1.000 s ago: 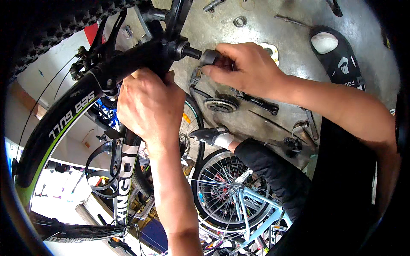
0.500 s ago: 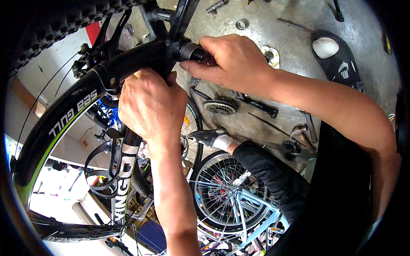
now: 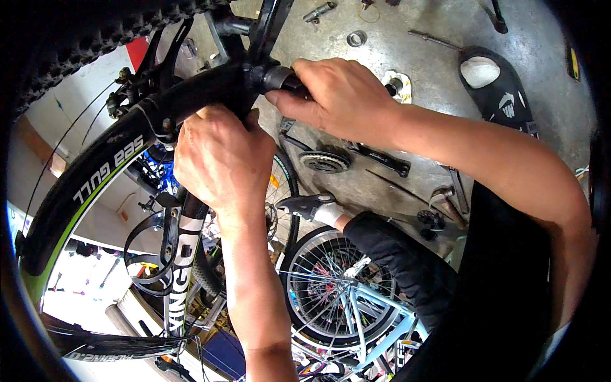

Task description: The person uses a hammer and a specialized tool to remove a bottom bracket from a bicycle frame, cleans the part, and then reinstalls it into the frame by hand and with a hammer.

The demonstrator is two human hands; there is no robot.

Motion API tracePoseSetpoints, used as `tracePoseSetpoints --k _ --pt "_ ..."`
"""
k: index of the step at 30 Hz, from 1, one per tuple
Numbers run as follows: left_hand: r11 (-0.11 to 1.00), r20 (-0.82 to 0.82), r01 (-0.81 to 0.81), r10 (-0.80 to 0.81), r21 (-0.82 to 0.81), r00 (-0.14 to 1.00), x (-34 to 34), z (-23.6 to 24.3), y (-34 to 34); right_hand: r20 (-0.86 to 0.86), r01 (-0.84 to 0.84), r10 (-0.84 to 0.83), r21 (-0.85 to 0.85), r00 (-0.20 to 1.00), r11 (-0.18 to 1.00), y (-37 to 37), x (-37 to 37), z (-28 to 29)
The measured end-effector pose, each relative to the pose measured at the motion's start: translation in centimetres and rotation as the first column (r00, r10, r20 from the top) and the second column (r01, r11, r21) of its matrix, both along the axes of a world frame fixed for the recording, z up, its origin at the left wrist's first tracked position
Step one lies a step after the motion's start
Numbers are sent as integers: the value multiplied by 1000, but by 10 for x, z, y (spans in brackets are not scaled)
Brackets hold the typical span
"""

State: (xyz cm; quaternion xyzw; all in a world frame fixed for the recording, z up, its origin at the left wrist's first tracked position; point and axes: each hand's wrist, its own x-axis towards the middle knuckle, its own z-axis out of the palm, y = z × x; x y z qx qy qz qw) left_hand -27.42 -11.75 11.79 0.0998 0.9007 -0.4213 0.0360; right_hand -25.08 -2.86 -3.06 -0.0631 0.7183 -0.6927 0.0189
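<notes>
A black bicycle frame with white lettering and a green stripe fills the left side. My left hand is closed round its tubing, just below the bottom bracket shell; the fingertips are hidden behind the hand. At the shell's open end, a grey ring shows. My right hand pinches a black cylindrical bottom bracket at this ring, thumb below and fingers above. How far the part sits inside the shell cannot be seen.
On the concrete floor lie a crankset, a black crank arm, a loose metal ring, a long-handled tool and a hammer. My shoes and a light-blue bicycle are close by.
The view has shifted slightly. My right hand has turned a little at the shell, and more of the black part shows beside the ring. My left hand keeps its hold.
</notes>
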Motion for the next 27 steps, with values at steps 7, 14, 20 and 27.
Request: tracePoseSetpoints --k 7,14,20,27 --pt "1000 -20 17 -17 -27 1000 0 -2 -2 64 -33 35 -38 997 999 -3 0 3" --pt "999 -26 -16 14 -49 1000 2 -1 0 -34 -23 24 38 999 999 4 -5 3" --pt "1000 -46 30 -30 -4 998 4 -3 -3 53 -62 60 36 997 997 2 -3 3" --pt "993 -19 108 -107 49 994 -2 7 -4 185 -329 302 136 935 934 26 -10 4"
